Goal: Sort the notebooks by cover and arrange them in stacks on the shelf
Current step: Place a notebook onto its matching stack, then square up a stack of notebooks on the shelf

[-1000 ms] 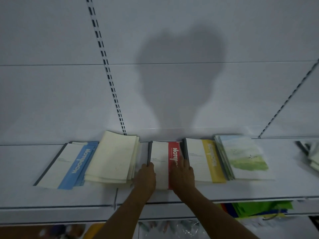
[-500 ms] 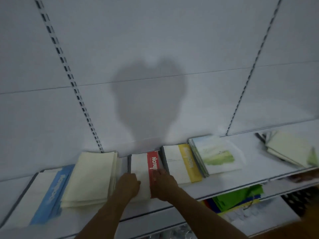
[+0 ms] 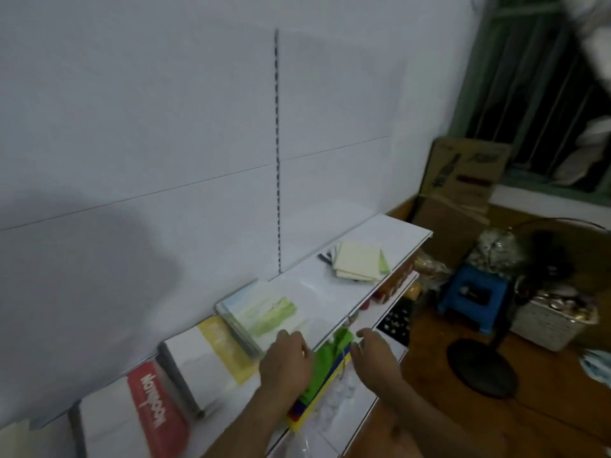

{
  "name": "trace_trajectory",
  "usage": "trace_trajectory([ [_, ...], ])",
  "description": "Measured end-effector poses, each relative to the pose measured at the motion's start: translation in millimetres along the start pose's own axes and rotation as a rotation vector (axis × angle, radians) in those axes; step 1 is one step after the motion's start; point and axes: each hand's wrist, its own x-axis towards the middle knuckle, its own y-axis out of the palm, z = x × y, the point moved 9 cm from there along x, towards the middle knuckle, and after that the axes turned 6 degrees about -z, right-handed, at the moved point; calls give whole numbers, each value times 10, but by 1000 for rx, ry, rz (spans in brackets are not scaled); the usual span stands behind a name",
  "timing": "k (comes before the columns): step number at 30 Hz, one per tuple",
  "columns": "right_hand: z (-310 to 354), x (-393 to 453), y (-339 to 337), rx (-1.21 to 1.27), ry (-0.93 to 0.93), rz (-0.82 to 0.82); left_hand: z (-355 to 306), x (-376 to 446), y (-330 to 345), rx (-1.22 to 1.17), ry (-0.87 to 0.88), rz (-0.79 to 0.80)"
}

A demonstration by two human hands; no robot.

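Along the white shelf (image 3: pixel 401 233) lie notebook stacks: red-striped covers (image 3: pixel 150 408), yellow-striped covers (image 3: pixel 211 355), then green landscape covers (image 3: pixel 261 312). A loose pile of cream and green notebooks (image 3: pixel 360 264) lies farther right, near the shelf's end. My left hand (image 3: pixel 284 361) hovers at the shelf's front edge below the landscape stack, fingers loosely curled, holding nothing. Just right of it, my right hand (image 3: pixel 373 355) hangs past the edge, above the lower shelf, also holding nothing. The picture is motion-blurred.
A lower shelf carries green, yellow and blue packets (image 3: pixel 325 371). On the wooden floor to the right stand a blue stool (image 3: pixel 472 292), a black fan base (image 3: pixel 482 368), a white basket (image 3: pixel 549 322) and a cardboard box (image 3: pixel 466 173).
Both hands have let go of the red-striped stack and moved right, off the notebooks. The view has swung right, bringing the shelf's end and the floor into sight.
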Motion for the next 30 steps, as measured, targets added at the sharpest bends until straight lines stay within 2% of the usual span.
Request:
trace_trajectory([
  [6, -1455, 205, -893, 38, 201, -134, -1360, 170, 580, -91, 168, 93],
  [13, -2579, 632, -1700, 61, 224, -207, -2667, 552, 1312, -129, 180, 136],
  [19, -3134, 982, -2012, 46, 223, -162, -3290, 727, 1715, -132, 161, 157],
  [30, -3550, 1911, -2369, 49, 247, -173, -4149, 1491, 2051, -138, 244, 130],
])
